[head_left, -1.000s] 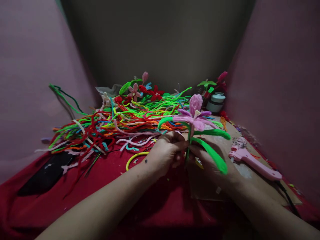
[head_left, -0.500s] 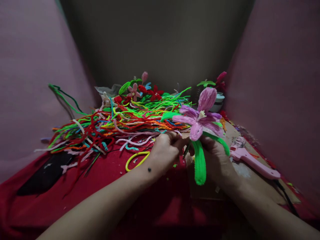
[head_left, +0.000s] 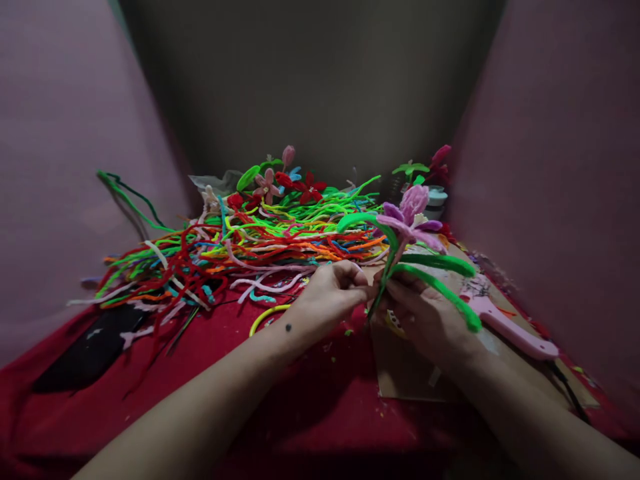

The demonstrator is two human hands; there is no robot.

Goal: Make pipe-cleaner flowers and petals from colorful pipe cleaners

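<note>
At right hand [head_left: 433, 323], flower [head_left: 414, 230], stem-tip [head_left: 371, 314] indistinct

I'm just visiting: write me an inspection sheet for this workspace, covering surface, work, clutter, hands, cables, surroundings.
Surface: red cloth, cardboard at right.
Work: pink-purple fuzzy flower with green leaves.
Clutter: heap of colourful fuzzy strands toward the back; black object at left.
Hands: right hand grips the flower's stem; left hand is beside it, contact unclear.
Cables: dark cord from the pink tool.
Surroundings: pinkish side walls, dark backdrop.

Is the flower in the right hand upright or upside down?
Upright, leaning slightly: the pink flower has petals above, its stem reaching down to the right hand.
</note>
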